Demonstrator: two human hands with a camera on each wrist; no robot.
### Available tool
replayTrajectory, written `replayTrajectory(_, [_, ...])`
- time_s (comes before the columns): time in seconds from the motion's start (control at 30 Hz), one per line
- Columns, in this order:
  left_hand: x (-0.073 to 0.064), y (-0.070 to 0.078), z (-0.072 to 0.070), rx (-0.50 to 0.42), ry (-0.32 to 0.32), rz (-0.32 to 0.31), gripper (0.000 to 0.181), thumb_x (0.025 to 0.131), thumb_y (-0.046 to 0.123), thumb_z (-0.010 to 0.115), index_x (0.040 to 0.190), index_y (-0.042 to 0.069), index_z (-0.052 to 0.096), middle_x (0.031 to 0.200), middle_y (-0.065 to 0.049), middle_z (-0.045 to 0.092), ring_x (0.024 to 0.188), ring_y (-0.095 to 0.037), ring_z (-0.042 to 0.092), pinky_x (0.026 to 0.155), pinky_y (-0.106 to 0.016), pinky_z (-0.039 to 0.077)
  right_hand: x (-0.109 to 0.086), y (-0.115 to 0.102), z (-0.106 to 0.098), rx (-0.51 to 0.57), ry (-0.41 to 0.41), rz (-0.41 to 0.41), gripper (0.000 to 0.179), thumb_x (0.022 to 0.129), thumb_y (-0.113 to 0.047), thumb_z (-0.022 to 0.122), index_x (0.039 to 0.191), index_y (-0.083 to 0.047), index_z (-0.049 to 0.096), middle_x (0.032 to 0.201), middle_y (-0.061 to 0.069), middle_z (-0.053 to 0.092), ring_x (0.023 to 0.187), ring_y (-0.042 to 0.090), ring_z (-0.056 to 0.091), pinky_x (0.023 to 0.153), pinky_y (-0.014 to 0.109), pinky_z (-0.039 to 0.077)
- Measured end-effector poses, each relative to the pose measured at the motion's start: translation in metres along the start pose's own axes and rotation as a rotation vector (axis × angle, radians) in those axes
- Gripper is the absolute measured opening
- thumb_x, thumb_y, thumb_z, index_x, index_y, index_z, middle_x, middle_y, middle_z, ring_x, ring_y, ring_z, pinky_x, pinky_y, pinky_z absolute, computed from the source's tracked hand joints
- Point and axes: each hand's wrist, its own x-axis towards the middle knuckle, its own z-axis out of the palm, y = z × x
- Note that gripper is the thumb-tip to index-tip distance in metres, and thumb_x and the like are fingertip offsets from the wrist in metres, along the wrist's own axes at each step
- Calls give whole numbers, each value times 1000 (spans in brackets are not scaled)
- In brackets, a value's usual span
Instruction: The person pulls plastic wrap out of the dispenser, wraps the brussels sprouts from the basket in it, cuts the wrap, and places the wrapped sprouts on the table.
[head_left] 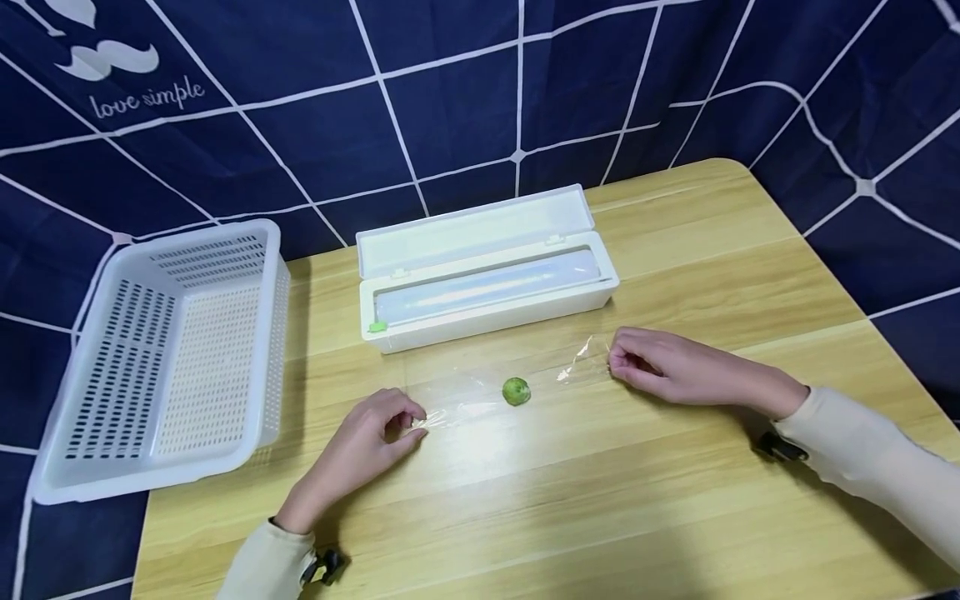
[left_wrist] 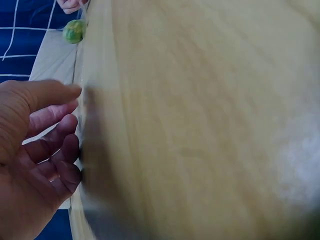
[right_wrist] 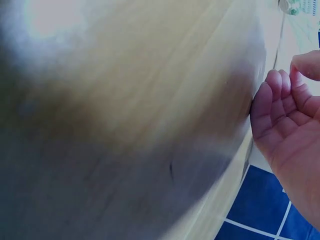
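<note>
Wood-grain tabletop (head_left: 540, 517) lies beneath hands (head_left: 363, 437) (head_left: 675, 367) pinching clear film (head_left: 467, 402), a green fruit (head_left: 516, 391) between them.

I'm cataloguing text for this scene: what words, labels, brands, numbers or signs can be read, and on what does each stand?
"love simple": white script on the dark blue cloth, upper left in the head view.
Wordless sign: a white moustache above it.
No lettering can be made out on the green fruit, white box or basket.
</note>
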Motion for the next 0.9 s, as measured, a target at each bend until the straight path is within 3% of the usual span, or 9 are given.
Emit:
replayTrajectory(0.23, [3,0,2,34,17,8,22,94,0,84,91,19,74,85,18,57,79,-11,55,68,-26,47,2,-1,-1,4,10,8,27,105,-1,68,100,-26,60,93,-18,49,82,0,50,71,22,45])
replayTrajectory(0.53, [6,0,1,-58,24,-16,20,95,-3,81,90,14,71,84,13,57,77,-12,56,66,-26,48,5,3,-1,2,15,29,25,106,-1,67,100,-24,60,93,-17,50,82,1,50,71,23,45])
replayTrajectory(0.9, [12,1,3,-11,64,-117,26,91,-5,77,84,18,68,80,12,56,73,-8,54,66,-27,47,12,4,2,-95,7,99,21,106,-5,67,97,-23,60,89,-15,49,79,3,49,70,26,46])
